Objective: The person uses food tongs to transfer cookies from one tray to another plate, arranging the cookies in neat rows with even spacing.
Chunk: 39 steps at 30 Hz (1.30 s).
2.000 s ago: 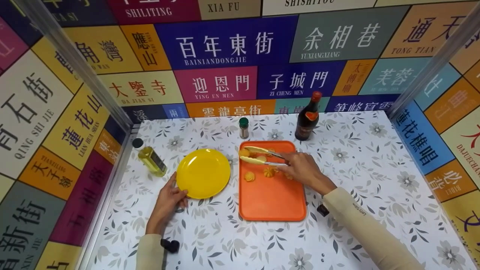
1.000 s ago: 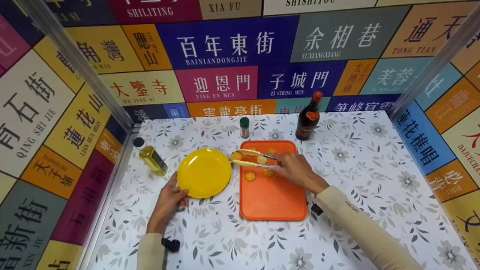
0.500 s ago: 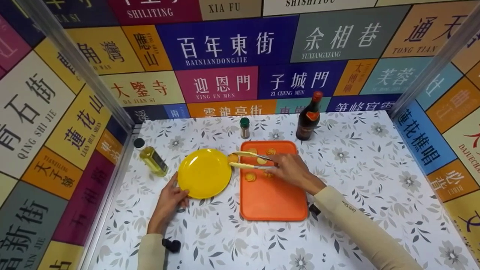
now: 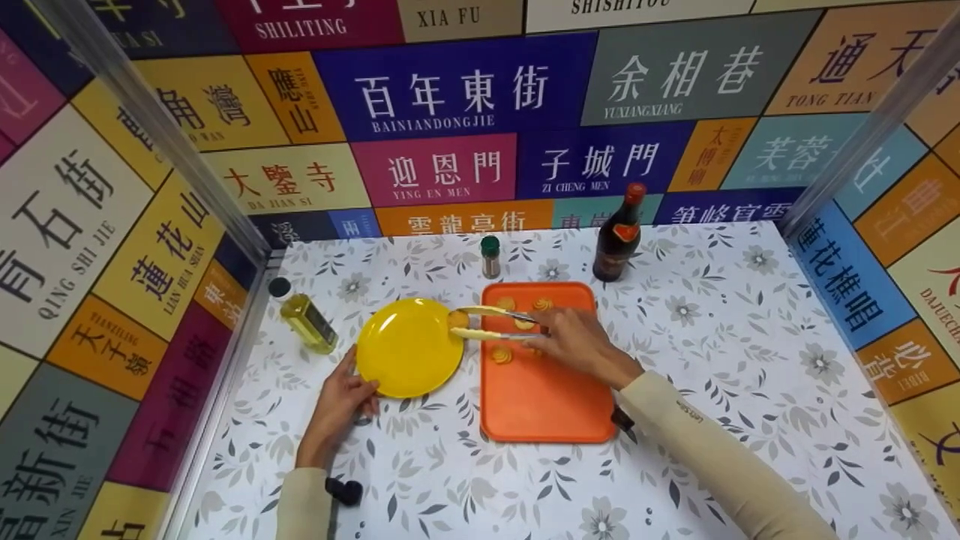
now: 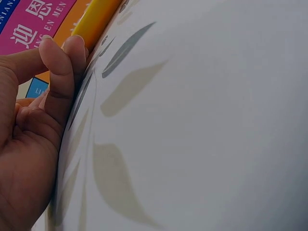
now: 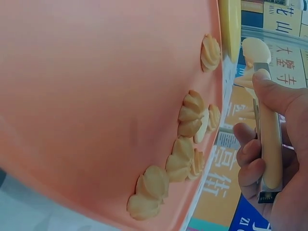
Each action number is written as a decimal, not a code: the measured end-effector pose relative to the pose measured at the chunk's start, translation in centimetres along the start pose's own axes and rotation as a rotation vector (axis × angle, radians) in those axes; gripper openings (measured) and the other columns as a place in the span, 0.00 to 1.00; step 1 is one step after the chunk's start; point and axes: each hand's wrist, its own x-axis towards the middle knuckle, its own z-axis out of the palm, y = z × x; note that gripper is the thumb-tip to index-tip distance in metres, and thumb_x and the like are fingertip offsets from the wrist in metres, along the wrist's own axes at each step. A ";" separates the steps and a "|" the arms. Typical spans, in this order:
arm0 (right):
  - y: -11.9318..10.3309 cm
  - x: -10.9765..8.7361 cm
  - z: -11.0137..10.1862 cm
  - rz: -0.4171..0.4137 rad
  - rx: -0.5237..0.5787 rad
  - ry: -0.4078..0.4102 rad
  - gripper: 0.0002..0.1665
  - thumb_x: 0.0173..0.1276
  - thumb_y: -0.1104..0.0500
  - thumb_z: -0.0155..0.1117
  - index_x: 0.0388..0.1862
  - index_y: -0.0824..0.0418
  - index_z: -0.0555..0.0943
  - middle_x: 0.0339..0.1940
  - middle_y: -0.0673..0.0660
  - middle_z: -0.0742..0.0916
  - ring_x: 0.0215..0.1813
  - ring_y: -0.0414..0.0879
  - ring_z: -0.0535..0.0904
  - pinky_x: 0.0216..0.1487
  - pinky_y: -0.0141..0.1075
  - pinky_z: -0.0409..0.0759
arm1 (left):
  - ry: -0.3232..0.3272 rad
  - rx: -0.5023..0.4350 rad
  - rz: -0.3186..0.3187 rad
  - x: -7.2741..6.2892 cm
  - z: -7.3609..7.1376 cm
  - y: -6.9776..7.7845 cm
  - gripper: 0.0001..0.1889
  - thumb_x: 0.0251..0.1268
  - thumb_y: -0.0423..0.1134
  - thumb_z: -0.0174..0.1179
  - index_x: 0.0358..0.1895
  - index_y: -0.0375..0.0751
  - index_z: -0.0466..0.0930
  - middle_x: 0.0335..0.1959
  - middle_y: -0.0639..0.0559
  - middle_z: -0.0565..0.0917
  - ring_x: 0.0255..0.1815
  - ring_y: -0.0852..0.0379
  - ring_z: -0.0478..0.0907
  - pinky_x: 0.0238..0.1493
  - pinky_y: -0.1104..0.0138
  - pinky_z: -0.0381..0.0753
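In the head view my left hand (image 4: 341, 405) holds the near left rim of a round yellow plate (image 4: 409, 352); in the left wrist view its curled fingers (image 5: 57, 62) lie at the plate's edge (image 5: 96, 19). My right hand (image 4: 581, 341) grips metal tongs with cream-coloured tips (image 4: 480, 332). Between those tips sits a piped butter cookie (image 4: 457, 320), over the plate's right rim. Several more cookies (image 4: 500, 354) lie on the orange tray (image 4: 547, 405). The right wrist view shows my thumb and fingers wrapped round the tongs (image 6: 272, 149), beside the cookies (image 6: 192, 113) on the tray.
An oil bottle (image 4: 307, 319) stands left of the plate. Behind the tray are a green-capped shaker (image 4: 490, 259) and a dark red-capped bottle (image 4: 617, 236). A patterned wall (image 4: 450, 97) closes off the back of the floral tablecloth (image 4: 720, 322).
My right hand has moved left with the tongs, carrying the cookie from the tray's far left corner to the plate's right rim. The left hand stays at the plate.
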 end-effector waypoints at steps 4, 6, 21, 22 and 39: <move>-0.2 0.2 0.3 -0.012 -0.014 0.000 0.22 0.71 0.43 0.81 0.56 0.54 0.91 0.28 0.47 0.84 0.28 0.42 0.75 0.28 0.36 0.75 | 0.007 0.001 -0.025 0.0 0.0 0.0 0.48 0.81 0.33 0.66 0.93 0.46 0.46 0.30 0.32 0.87 0.19 0.53 0.80 0.24 0.66 0.84; -0.2 0.2 0.5 -0.012 -0.010 -0.002 0.22 0.71 0.45 0.82 0.56 0.54 0.91 0.28 0.48 0.84 0.27 0.43 0.75 0.27 0.37 0.75 | 0.010 0.001 -0.037 -0.1 0.0 0.0 0.47 0.81 0.33 0.67 0.93 0.48 0.47 0.30 0.32 0.87 0.19 0.52 0.80 0.24 0.66 0.84; -0.7 0.2 1.1 0.008 0.085 0.018 0.26 0.71 0.45 0.82 0.57 0.55 0.79 0.25 0.49 0.79 0.23 0.45 0.72 0.24 0.37 0.70 | 0.025 -0.010 -0.034 -0.2 0.2 0.1 0.47 0.80 0.32 0.67 0.93 0.49 0.48 0.29 0.34 0.87 0.19 0.51 0.80 0.23 0.66 0.83; -0.8 0.2 1.1 0.004 0.084 0.018 0.26 0.71 0.45 0.82 0.56 0.55 0.79 0.25 0.49 0.79 0.23 0.45 0.72 0.24 0.37 0.70 | 0.025 -0.011 -0.033 -0.1 0.2 0.0 0.47 0.80 0.32 0.67 0.93 0.49 0.48 0.29 0.34 0.87 0.18 0.51 0.80 0.23 0.66 0.83; -1.5 1.6 2.3 0.000 0.130 -0.032 0.22 0.74 0.44 0.79 0.54 0.52 0.80 0.28 0.49 0.77 0.28 0.45 0.73 0.30 0.38 0.72 | 0.013 -0.025 -0.045 -0.2 0.1 0.1 0.48 0.80 0.33 0.67 0.93 0.51 0.47 0.31 0.34 0.87 0.21 0.52 0.80 0.25 0.66 0.83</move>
